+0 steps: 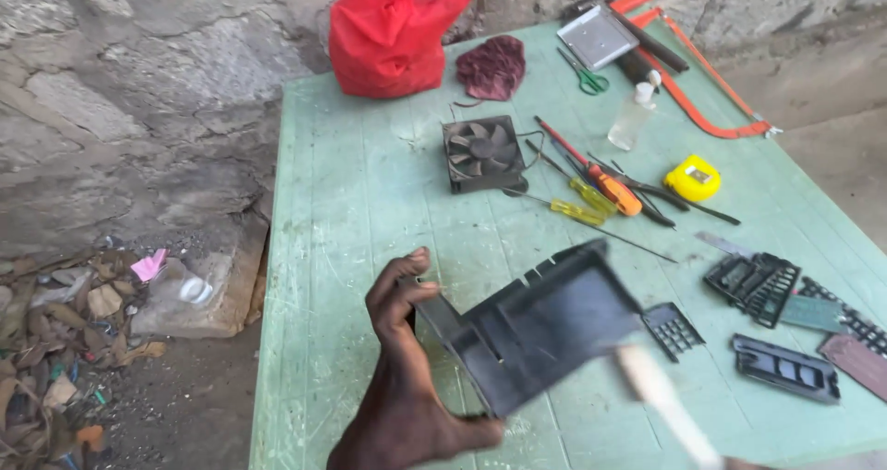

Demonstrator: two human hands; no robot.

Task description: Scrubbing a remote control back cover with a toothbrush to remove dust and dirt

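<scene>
One hand is plainly seen — the left hand (407,378), low in the middle of the view; its fingers are curled round the left edge of a black plastic casing (540,327), thumb below and fingers on top, gripping it firmly; the casing is held tilted just above the green table (351,211), its open side turned up and to the right. At the bottom right a blurred pale stick (661,396) crosses in front of the casing's lower corner; the right hand that holds it is almost wholly out of view, so its grip cannot be told.

Further up the table lies a black cooling fan (482,152), flat, with its wire curling beside it; just right of it are screwdrivers (591,193) with yellow and orange handles, then a yellow tape measure (693,178); black plastic parts (753,285) lie to the right of the casing. At the far edge sit a red bag (393,31), a dark red cloth (492,66), a clear bottle (632,119), green scissors (584,75) and an orange hacksaw (707,91).
</scene>
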